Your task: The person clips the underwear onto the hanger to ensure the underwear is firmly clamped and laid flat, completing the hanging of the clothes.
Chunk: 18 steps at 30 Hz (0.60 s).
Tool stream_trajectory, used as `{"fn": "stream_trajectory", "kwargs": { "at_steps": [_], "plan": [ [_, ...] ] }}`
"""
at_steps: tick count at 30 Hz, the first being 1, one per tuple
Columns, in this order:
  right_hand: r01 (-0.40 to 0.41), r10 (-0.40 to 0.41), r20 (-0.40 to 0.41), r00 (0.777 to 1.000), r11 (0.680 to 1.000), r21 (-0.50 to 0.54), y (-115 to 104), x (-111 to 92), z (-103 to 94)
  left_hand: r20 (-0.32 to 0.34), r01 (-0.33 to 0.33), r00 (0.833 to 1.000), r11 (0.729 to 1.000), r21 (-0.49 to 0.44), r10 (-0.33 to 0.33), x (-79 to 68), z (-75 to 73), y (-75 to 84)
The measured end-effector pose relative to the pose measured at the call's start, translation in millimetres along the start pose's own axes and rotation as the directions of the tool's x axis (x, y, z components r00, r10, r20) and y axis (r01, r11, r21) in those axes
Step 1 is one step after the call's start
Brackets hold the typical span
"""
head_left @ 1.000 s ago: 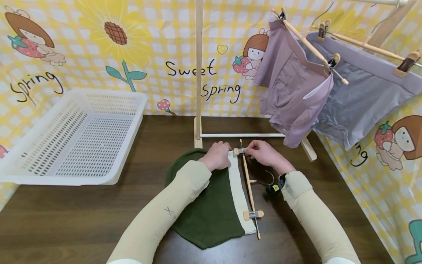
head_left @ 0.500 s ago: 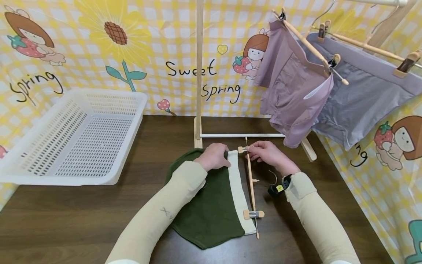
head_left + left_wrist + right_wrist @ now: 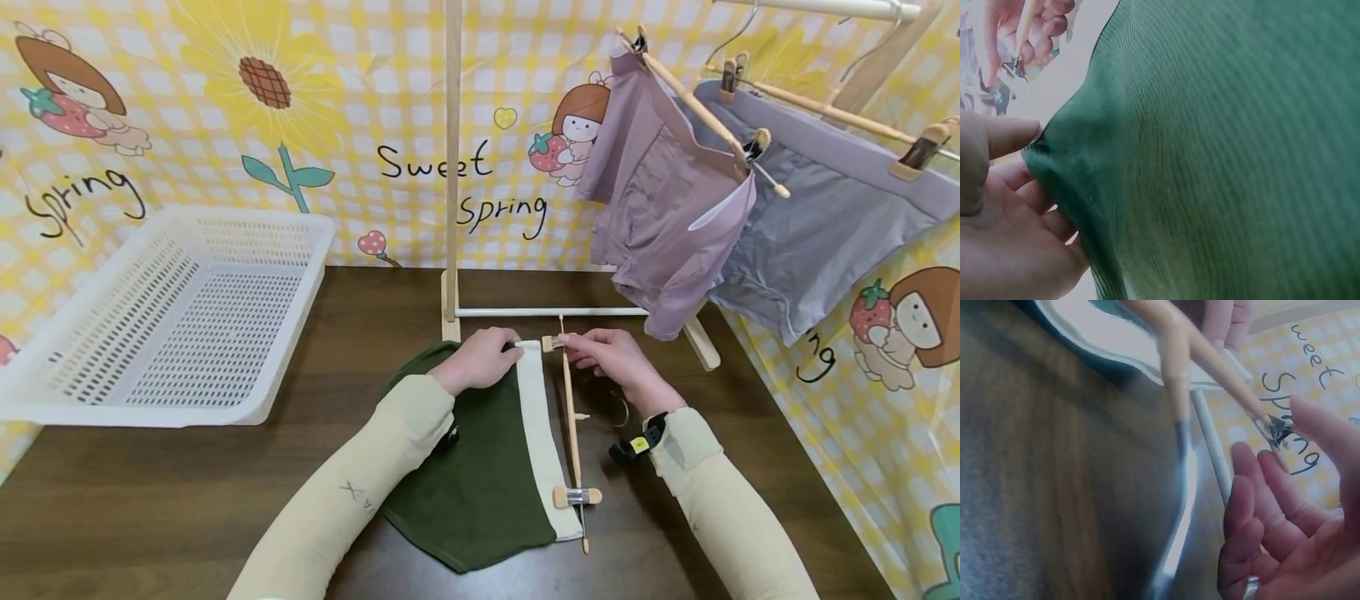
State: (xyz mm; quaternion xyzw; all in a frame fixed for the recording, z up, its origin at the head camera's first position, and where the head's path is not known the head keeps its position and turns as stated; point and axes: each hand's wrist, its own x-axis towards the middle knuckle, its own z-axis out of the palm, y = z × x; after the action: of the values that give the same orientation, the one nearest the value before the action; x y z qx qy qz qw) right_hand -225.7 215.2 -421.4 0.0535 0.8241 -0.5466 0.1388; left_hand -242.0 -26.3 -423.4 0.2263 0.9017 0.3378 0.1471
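A dark green garment with a white waistband lies on the brown table, waistband to the right. My left hand pinches its far edge beside the waistband; in the left wrist view the green fabric rises in a fold from thumb and fingers. Alongside the waistband lies a wooden clip hanger, hook pointing right. The near clip overlaps the waistband's near end. My right hand pinches the far clip, which sits just right of the waistband's far corner.
A white perforated basket stands at the left. Behind the hands is a clothes rack with a wooden post and a low white bar. Mauve and grey-lilac garments hang from clip hangers at the right.
The far clip has shifted right, off the waistband's corner, along with my right hand and the hanger's far end. My left hand has drawn slightly left and now lifts the garment's edge.
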Motion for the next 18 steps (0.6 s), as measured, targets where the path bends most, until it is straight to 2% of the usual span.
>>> {"fn": "stream_trajectory", "kwargs": {
  "at_steps": [5,10,14,18],
  "plan": [
    [0.073,-0.073,0.003,0.997,0.991,0.110,2.2,-2.8,4.7,-0.037,-0.017,0.999,0.998,-0.058,0.015,-3.9,0.3,-1.0],
    [0.136,-0.139,-0.004,0.990,0.963,0.232,3.3,-4.0,9.6,-0.035,-0.032,0.999,0.996,-0.087,0.029,-6.0,-0.6,-2.8],
    [0.191,-0.190,-0.032,0.981,0.940,0.283,3.2,-4.3,12.7,-0.024,-0.040,0.999,0.992,-0.117,0.038,-6.2,-2.5,-4.5],
    [0.243,-0.232,-0.074,0.970,0.925,0.291,1.8,-4.2,16.9,-0.028,-0.052,0.998,0.987,-0.149,0.048,-6.6,-4.4,-4.5]
  ]
}}
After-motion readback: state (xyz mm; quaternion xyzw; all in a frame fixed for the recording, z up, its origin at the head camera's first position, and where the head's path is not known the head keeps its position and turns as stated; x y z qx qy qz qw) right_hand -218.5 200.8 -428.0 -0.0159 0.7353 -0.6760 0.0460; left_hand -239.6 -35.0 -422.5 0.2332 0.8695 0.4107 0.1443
